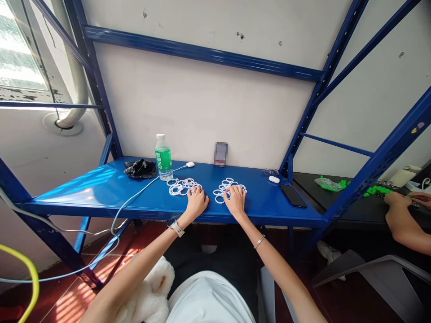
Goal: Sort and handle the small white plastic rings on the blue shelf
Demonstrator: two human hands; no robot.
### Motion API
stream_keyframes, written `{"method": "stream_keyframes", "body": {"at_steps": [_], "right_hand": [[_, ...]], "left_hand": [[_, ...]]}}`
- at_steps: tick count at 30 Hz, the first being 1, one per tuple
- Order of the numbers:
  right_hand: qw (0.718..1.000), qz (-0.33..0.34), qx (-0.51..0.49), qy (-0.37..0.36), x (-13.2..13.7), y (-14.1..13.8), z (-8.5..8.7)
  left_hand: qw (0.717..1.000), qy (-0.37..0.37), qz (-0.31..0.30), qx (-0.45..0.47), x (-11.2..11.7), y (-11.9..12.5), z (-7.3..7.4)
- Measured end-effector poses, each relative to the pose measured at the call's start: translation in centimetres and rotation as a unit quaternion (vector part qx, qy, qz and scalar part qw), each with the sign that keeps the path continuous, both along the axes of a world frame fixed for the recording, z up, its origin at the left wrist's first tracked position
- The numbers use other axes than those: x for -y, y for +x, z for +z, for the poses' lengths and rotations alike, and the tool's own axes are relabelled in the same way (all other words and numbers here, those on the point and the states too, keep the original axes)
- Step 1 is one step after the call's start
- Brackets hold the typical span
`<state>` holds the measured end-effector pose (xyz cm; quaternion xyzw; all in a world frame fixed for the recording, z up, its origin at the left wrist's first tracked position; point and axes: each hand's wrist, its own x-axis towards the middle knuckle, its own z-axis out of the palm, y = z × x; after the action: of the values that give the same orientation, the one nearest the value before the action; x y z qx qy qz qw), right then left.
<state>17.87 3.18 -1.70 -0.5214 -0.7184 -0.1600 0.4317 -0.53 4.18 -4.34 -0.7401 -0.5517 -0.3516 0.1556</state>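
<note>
Both hands are at work among white rings on the blue table (101, 188), lower middle of the frame. The left hand (196, 202) lies palm down with its fingertips at the near edge of the left pile of rings (180, 185). The right hand (235, 200) rests the same way on the right pile of rings (226, 186), the two piles just apart. Neither grip is closed: fingers are spread flat, touching rings but clasping none. The rings overlap, so lifting one would likely call for a fine fingertip pinch. A green bottle (163, 158) stands behind the left pile, and a black phone (292, 195) lies to the right. At the far right, another person's hand (395, 199) rests by green pieces (373, 190).
</note>
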Motion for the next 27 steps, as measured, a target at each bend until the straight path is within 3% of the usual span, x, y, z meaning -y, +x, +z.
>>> {"method": "stream_keyframes", "body": {"at_steps": [6, 12, 20, 27], "right_hand": [[0.999, -0.006, 0.001, -0.04, 0.3, -0.1, 0.3], [0.999, 0.017, -0.003, -0.035, 0.4, -0.2, 0.5], [0.995, 0.092, -0.013, -0.029, 0.6, -0.3, 0.8], [0.981, 0.19, -0.02, -0.037, 0.8, -0.2, 1.2]], "left_hand": [[0.997, -0.071, -0.009, -0.033, 0.7, 0.0, 1.1], [0.994, -0.051, -0.096, -0.001, 0.5, -0.2, 1.3], [0.964, -0.027, -0.264, -0.021, 1.3, -0.3, 2.3], [0.947, -0.046, -0.299, -0.104, 2.3, -0.2, 3.1]]}}
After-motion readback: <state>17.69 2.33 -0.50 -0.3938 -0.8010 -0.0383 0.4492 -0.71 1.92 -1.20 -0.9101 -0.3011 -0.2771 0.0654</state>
